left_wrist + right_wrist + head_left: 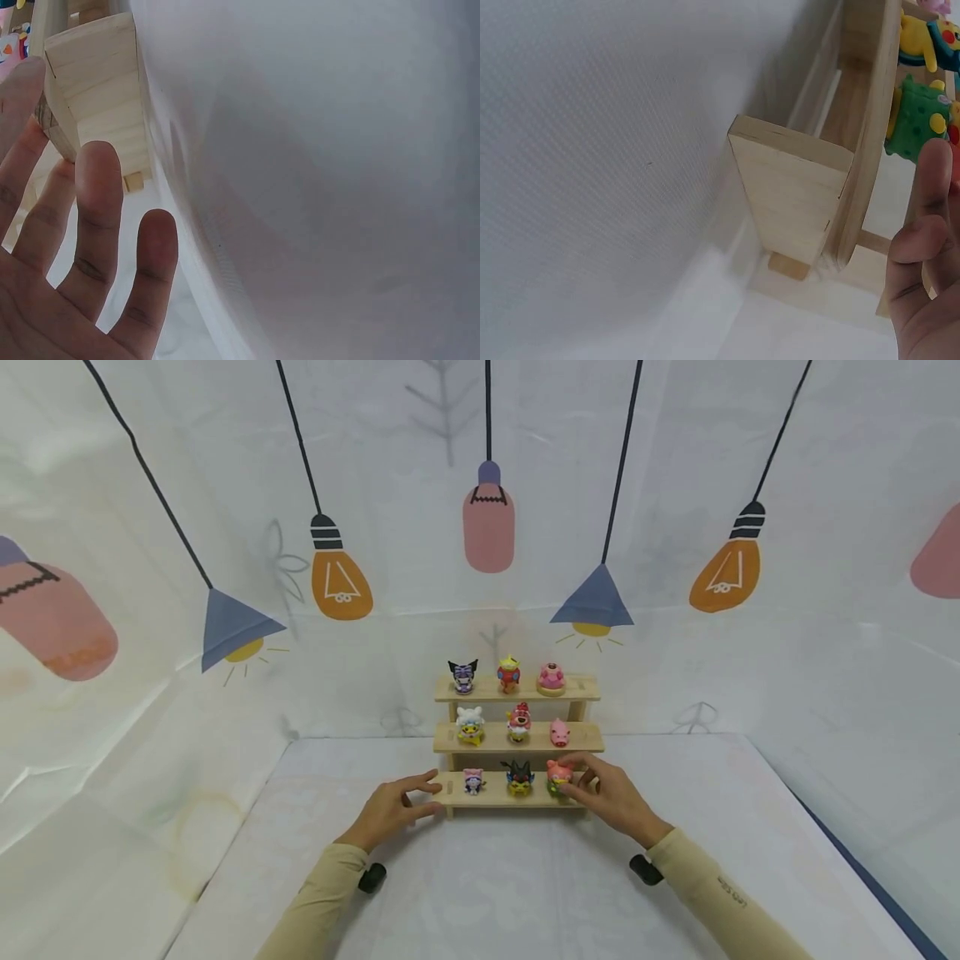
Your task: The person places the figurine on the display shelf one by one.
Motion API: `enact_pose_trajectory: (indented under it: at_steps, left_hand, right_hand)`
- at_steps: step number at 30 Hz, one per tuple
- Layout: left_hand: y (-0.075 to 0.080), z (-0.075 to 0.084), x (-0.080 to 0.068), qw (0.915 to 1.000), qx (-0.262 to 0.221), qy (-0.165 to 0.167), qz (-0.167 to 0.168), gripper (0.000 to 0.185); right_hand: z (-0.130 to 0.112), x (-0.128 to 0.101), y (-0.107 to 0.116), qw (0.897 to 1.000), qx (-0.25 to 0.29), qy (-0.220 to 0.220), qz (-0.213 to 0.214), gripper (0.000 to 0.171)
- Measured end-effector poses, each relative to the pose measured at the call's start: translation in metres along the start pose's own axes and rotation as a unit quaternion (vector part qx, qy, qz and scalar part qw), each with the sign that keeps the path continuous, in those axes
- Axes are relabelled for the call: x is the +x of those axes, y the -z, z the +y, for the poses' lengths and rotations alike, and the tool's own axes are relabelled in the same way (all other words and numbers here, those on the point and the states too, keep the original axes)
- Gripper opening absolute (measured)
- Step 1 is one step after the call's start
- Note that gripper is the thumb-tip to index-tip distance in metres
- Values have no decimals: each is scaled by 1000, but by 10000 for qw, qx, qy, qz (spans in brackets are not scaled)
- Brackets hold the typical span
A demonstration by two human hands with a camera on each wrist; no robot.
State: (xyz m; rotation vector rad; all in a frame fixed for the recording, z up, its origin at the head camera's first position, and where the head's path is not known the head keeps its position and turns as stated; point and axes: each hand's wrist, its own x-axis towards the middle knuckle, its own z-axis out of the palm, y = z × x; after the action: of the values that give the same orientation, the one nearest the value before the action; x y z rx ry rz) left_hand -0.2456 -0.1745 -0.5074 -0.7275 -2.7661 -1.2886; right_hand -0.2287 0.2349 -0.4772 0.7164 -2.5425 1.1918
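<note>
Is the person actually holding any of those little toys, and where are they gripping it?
Yes. The right hand pinches the pink-headed figure at the right end of the bottom shelf, fingers round its head and body. The left hand only touches the shelf's left end.

Pale wood shelf (517, 742); pink-green figure (558, 775); white backdrop (675, 485) printed orange, pink, blue lamps; beige sleeves (322, 893).

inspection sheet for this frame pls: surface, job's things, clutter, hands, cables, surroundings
Surface: white table, cloth-covered.
Job's things: pink figurine on the bottom tier of the wooden shelf, at its right end.
Clutter: eight more figurines, three per tier with the pink one.
Hands: right hand pinches the pink figurine; left hand touches the shelf's left end, fingers straight.
Cables: nothing seen.
Surroundings: white backdrop printed with lamps and bulbs.
</note>
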Motion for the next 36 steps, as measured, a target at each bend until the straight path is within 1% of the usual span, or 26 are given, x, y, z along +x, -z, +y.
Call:
enact_pose_trajectory:
  at_steps: [11,17,25,32,34,36]
  left_hand:
    - [-1,-3,3,10000,68,-34,-27,35]
    - [0,-6,7,9997,212,-134,79,36]
    - [2,-4,10,9984,546,-145,-15,35]
    - [2,-3,9,9967,797,-177,-19,34]
    - [3,-3,9,9959,884,-197,-26,34]
    - [4,-1,8,9947,996,-239,-30,34]
  right_hand:
    - [-2,0,1,10000,-38,-79,-24,37]
    - [-1,4,1,9999,-18,-132,-58,37]
    - [2,6,1,9995,-57,-210,-234,37]
    - [0,7,3,9994,-55,-81,-326,38]
    - [-2,7,4,9993,-123,-58,-347,40]
    - [-3,6,6,9992,-271,10,-280,43]
